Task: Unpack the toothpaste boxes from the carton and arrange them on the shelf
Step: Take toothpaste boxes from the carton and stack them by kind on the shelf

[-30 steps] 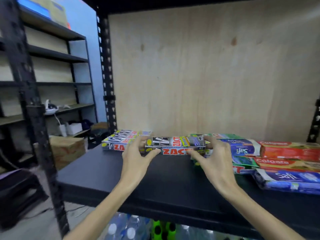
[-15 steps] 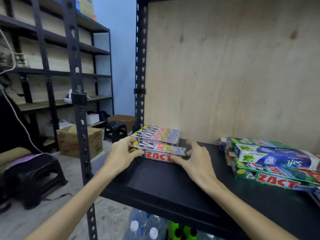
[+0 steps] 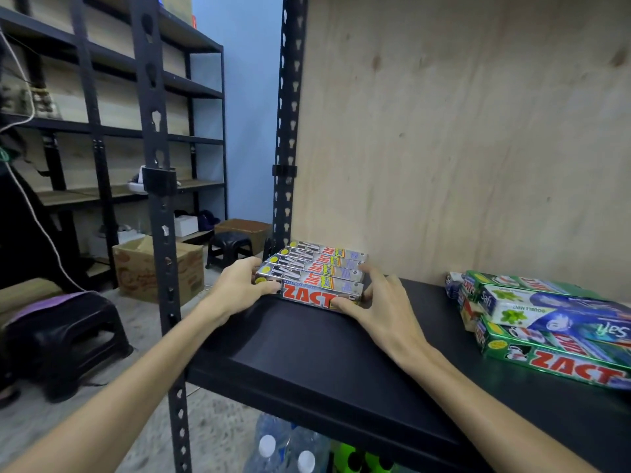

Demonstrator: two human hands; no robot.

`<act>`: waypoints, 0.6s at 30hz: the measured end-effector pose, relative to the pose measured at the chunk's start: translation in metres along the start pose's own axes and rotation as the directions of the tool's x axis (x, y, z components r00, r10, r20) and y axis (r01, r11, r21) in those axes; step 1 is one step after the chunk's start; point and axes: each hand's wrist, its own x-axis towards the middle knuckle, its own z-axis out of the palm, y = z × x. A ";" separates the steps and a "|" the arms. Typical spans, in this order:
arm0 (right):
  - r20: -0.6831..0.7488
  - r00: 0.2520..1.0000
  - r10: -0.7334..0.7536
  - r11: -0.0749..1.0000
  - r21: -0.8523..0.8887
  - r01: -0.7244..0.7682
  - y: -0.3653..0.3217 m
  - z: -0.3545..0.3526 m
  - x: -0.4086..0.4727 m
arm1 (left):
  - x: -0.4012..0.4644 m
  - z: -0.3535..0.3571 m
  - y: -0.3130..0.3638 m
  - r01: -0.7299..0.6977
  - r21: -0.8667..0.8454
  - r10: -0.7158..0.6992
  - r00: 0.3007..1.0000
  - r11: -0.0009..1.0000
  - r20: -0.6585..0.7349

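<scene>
At the far left a black plastic stool (image 3: 65,339) stands on the concrete floor, with a white cable (image 3: 37,220) hanging down behind it. Further back a second rack of dark shelves (image 3: 112,131) lines the wall, and an open cardboard carton (image 3: 157,268) sits on the floor beside a smaller black stool (image 3: 229,246). A perforated black upright (image 3: 160,213) of the near rack stands in the foreground, between the camera and the carton, hiding part of it.

On the black shelf (image 3: 307,353), at its left rear corner against the plywood back panel (image 3: 461,131), lies a row of silver Zact toothpaste boxes (image 3: 317,271), set side by side lengthwise. The left hand (image 3: 239,288) holds the left end of the front box (image 3: 319,291), fingers curled round it. The right hand (image 3: 382,308) grips the right end of the same box, thumb on its front face and fingers bent along its end. The box rests on the shelf, touching the one behind it.

Well apart to the right sits a loose pile of green Zact boxes (image 3: 560,360) with a blue-and-white Safi box (image 3: 560,312) lying on top. Below the shelf, clear water bottles (image 3: 283,452) with white caps and something bright green (image 3: 355,459) show through.
</scene>
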 end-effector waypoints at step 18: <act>0.037 0.999 0.035 0.979 -0.203 -0.026 0.006 0.009 0.004 | -0.006 0.009 -0.010 -0.083 -0.056 0.084 0.996 0.995 0.007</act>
